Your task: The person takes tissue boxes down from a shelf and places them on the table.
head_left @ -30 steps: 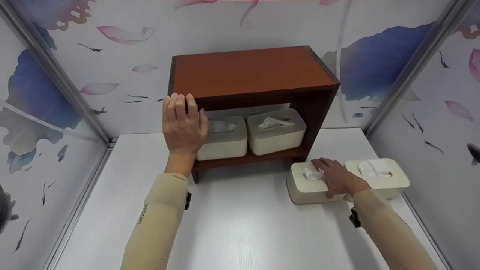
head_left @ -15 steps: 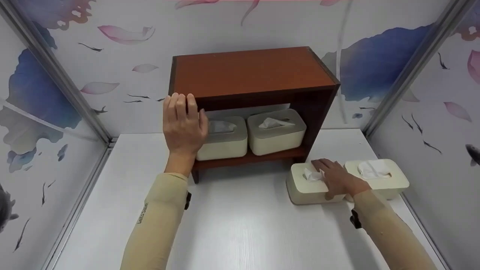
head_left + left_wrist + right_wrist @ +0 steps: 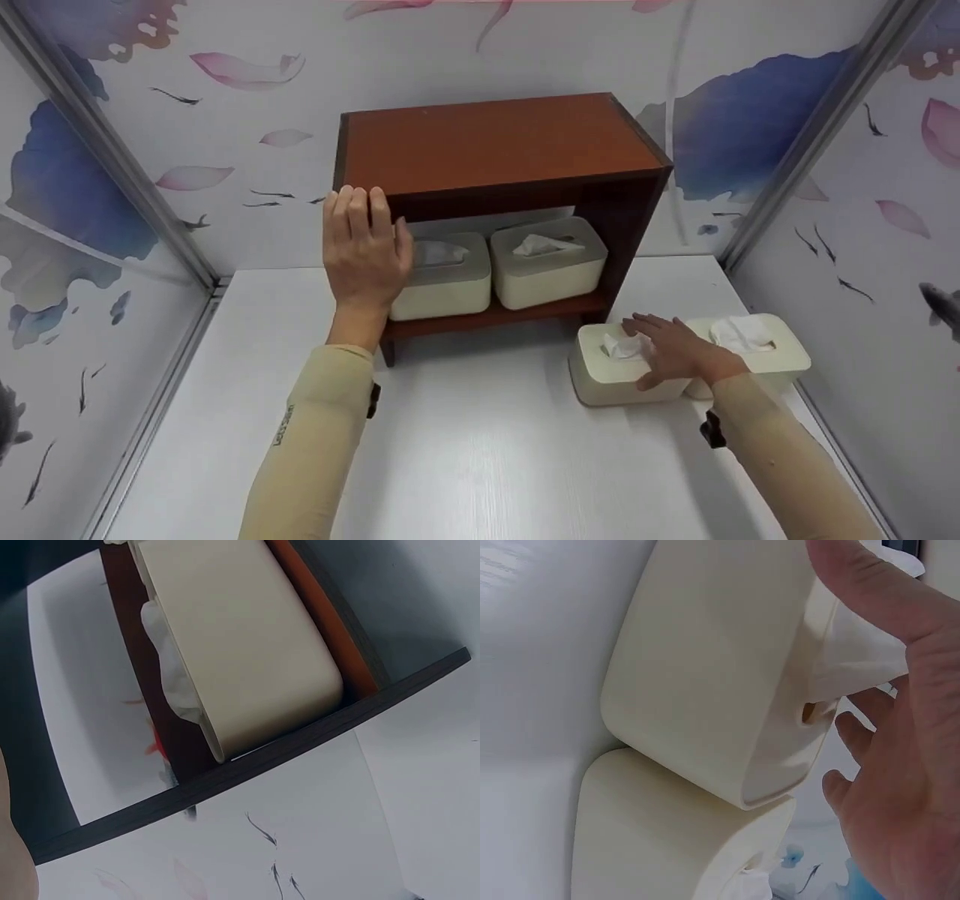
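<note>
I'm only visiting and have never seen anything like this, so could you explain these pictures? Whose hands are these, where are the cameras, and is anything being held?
There is no machine at work here: a person uses two bare hands. The wide picture comes from a camera on the head, looking forward and down; the two close ones come from cameras on the wrists. On the white table stands a reddish-brown shelf with two tissue boxes inside, a left one and a right one. Two more stand outside, to the right: an inner box and an outer box. The left hand is at the shelf's front left corner. The right hand is spread over the inner box; it does not appear to grip it.
</note>
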